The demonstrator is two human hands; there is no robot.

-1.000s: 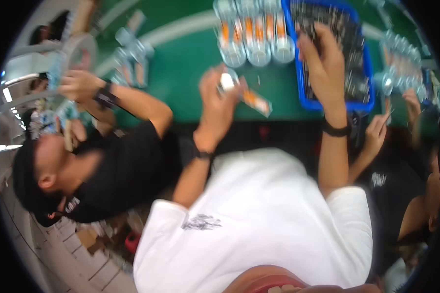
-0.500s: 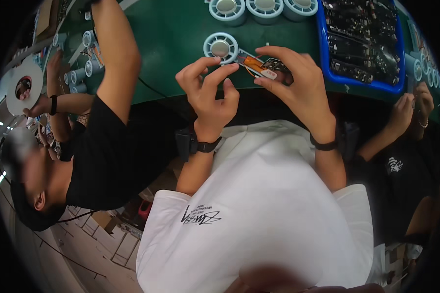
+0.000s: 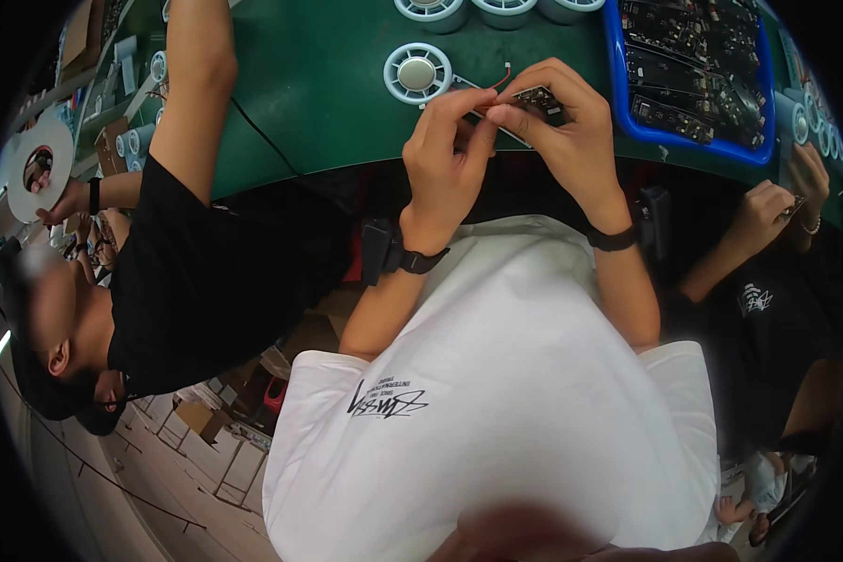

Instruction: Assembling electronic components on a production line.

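Your right hand (image 3: 571, 131) grips a board (image 3: 537, 95) between thumb and fingers, just above your palm. Your left hand (image 3: 443, 159) has its thumb and forefinger drawn together beside the right fingertips, at a red wire (image 3: 502, 79); your fingers hide whether they pinch it. The wire's pale plug (image 3: 507, 66) sticks up just beyond both hands. Ahead of your left hand, a fan (image 3: 418, 73) lies on the green table (image 3: 318, 103), its round head face up and its handle running under your fingers, partly covered. More fans (image 3: 506, 11) stand in a row farther ahead of your hands. To the right of your right hand, a blue tray (image 3: 774, 103) holds many dark boards (image 3: 674, 70). Well off to your left hand's side, a co-worker's hand holds a roll (image 3: 59, 169).
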